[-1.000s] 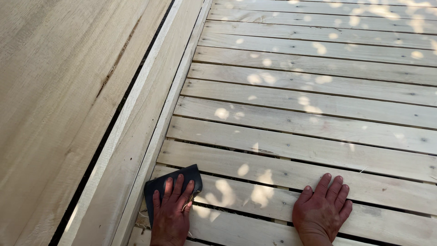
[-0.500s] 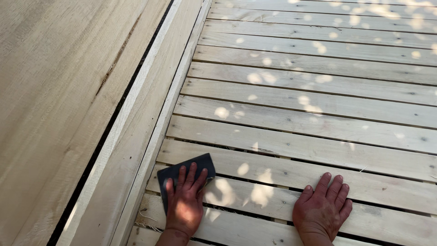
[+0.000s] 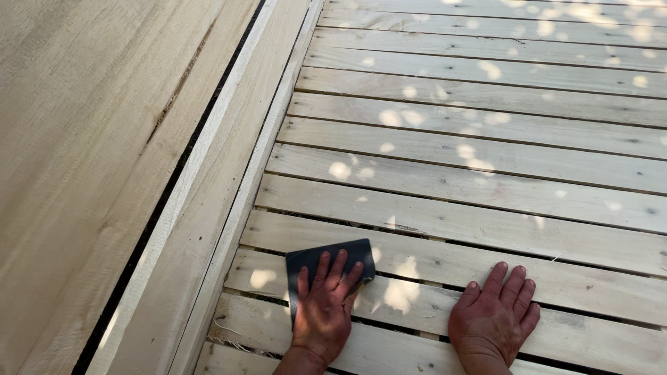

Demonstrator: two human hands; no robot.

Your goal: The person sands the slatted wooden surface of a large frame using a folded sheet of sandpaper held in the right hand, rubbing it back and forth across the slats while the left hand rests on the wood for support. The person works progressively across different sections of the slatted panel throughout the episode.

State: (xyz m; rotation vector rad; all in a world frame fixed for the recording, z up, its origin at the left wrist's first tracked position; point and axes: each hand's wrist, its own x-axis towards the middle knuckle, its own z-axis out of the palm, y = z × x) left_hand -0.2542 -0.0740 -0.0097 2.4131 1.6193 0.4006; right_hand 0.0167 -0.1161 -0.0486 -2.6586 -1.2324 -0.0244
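- A wide pale wooden board (image 3: pixel 83 173) fills the left side, cut off by the top, left and bottom edges; a dark narrow gap runs between it and the next piece.
- A pale slatted wooden deck (image 3: pixel 486 146) of parallel planks covers the right, dappled with sun spots and cut off at the top and right; what lies under the gaps is too dark to make out.
- A long pale wooden edge rail (image 3: pixel 236 187) runs diagonally between board and slats.
- The right hand (image 3: pixel 493 323) lies flat and empty on a slat, fingers spread; its wrist is cut off by the bottom edge.
- The left hand (image 3: pixel 323 312) presses flat, fingers extended rather than curled, on a dark grey rectangular sanding pad (image 3: pixel 326 257).
- The pad lies across two slats near the rail; its lower part is hidden under the hand.
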